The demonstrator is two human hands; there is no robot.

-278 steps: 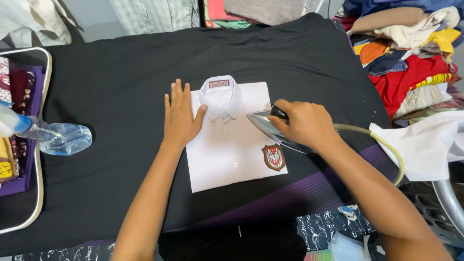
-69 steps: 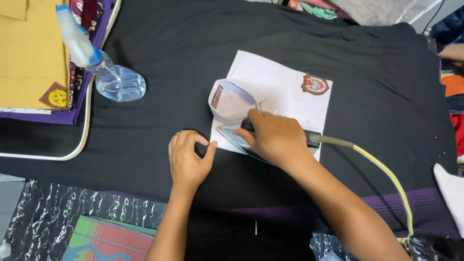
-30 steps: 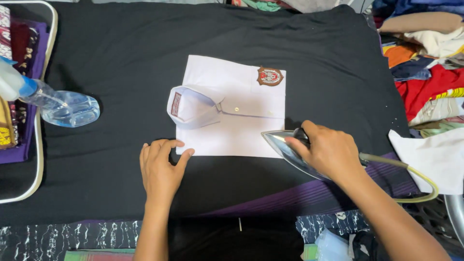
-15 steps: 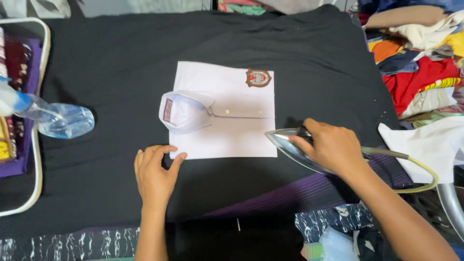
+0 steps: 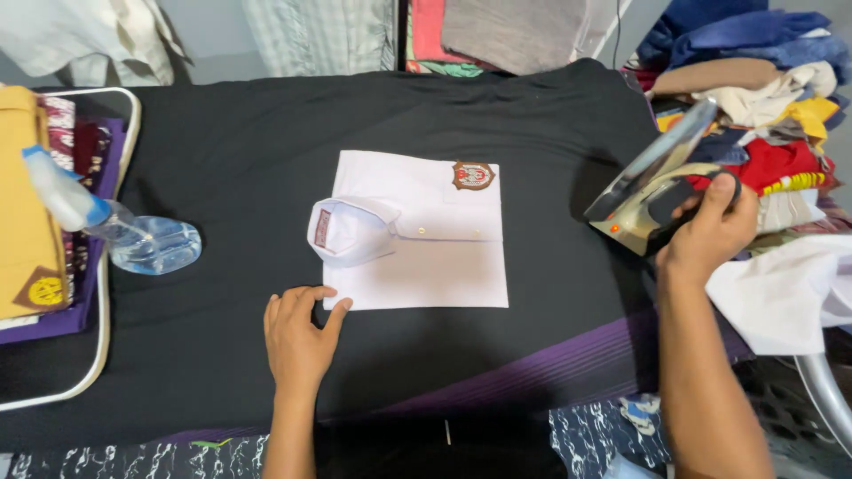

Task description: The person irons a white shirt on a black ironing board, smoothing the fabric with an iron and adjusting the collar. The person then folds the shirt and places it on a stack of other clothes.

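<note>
A clear plastic spray bottle with a blue neck is lying on its side on the black cloth, on the left. Further left, a yellow folded cloth is sitting on a purple one, inside a bent white bar. On the far right, a big pile of clothes in red, blue, yellow and tan is sitting. A white cloth is lying near it. More clothes are hanging at the far side.

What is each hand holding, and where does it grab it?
The right hand holds the iron by its dark handle, lifted and tilted. The left hand holds nothing; it rests by the folded white shirt.
</note>
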